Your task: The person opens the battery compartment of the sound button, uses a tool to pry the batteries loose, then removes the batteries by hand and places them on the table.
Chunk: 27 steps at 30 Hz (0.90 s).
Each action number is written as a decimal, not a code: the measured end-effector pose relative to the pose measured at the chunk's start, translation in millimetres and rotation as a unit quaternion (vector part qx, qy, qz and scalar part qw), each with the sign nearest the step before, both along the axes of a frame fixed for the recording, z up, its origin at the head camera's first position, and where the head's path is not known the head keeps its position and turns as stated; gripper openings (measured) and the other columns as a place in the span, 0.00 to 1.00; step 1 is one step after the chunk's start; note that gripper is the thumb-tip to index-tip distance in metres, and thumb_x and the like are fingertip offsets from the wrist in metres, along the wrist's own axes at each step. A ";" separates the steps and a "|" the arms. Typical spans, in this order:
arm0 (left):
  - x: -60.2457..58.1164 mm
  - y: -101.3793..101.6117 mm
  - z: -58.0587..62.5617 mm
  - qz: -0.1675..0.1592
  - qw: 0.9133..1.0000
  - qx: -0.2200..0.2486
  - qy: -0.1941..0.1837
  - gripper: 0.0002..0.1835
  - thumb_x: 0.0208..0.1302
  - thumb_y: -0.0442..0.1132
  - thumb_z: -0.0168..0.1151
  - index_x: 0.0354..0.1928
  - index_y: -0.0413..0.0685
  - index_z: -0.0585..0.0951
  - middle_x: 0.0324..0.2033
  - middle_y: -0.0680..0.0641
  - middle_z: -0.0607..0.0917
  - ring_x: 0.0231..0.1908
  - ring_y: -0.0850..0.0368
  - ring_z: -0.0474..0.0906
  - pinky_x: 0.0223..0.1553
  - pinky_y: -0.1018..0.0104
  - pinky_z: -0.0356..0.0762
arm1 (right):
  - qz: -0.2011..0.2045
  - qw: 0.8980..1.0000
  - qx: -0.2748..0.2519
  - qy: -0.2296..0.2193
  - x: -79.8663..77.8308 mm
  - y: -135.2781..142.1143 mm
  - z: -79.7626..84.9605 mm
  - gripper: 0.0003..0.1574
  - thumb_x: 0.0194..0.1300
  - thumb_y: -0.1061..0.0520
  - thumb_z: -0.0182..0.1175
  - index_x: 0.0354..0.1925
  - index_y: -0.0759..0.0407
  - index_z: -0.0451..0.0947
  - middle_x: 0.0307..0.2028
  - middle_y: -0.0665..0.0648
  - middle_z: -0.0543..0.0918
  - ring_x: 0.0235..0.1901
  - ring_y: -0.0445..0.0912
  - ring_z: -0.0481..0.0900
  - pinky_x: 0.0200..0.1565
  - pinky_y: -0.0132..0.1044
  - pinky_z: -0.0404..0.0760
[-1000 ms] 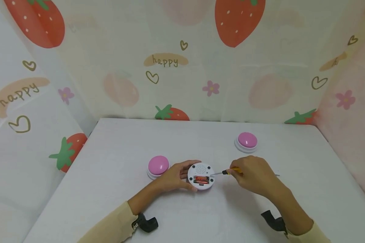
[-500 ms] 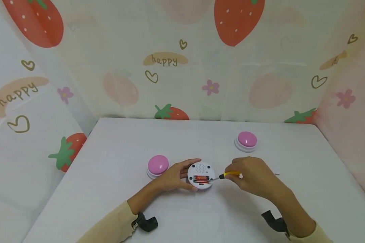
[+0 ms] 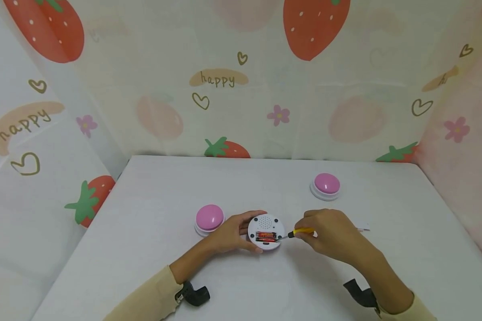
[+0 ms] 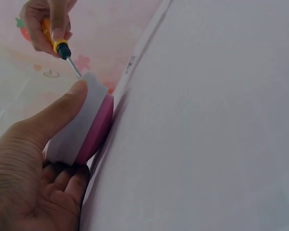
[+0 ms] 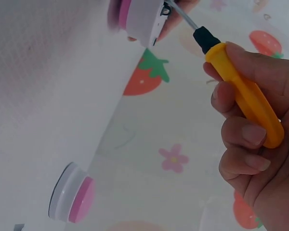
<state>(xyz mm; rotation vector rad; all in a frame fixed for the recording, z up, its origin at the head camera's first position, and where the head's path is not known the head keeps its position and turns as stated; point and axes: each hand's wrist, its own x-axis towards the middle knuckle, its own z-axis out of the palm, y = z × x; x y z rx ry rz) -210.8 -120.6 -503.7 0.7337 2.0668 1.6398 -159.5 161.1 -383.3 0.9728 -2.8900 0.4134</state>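
My left hand (image 3: 230, 234) holds a round white push button (image 3: 265, 221) by its rim, underside up and tilted toward me. In the left wrist view its pink dome (image 4: 102, 127) faces the table. Two red batteries (image 3: 266, 236) lie in its uncovered compartment. A yellow-handled screwdriver (image 5: 248, 96) is gripped in my right hand (image 3: 329, 232), fingers wrapped along the handle. The metal shaft slants down to the compartment's right end; in the head view the tip is too small to tell exactly what it touches.
One pink-domed button (image 3: 209, 218) stands left, close behind my left forearm. Another pink-domed button (image 3: 325, 186) sits farther back on the right. A small flat white piece (image 3: 364, 226) lies on the white table (image 3: 164, 191), partly hidden behind my right hand.
The screwdriver tip has shifted from beside the compartment's upper right toward its lower right end. My right hand has moved slightly left and down. My left hand and the held button stay in place.
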 end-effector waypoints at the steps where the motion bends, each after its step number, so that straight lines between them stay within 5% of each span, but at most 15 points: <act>1: 0.1 -0.1 0.1 0.001 1.000 0.000 0.001 0.50 0.48 0.35 0.83 0.74 0.58 0.68 0.67 0.52 0.75 0.65 0.57 0.74 0.61 0.68 0.75 | 0.000 1.000 -0.001 0.000 0.1 -0.1 -0.1 0.07 0.59 0.54 0.75 0.38 0.48 0.91 0.29 0.41 0.84 0.27 0.35 0.76 0.29 0.28 0.76; 27: -1.2 -0.5 -1.2 0.000 1.000 -0.012 0.024 0.51 0.47 0.36 0.84 0.75 0.54 0.67 0.67 0.51 0.75 0.63 0.58 0.76 0.61 0.69 0.75 | 0.015 1.000 0.020 0.012 9.9 -16.8 4.3 0.07 0.57 0.59 0.76 0.37 0.53 0.91 0.24 0.44 0.77 0.21 0.36 0.68 0.26 0.24 0.72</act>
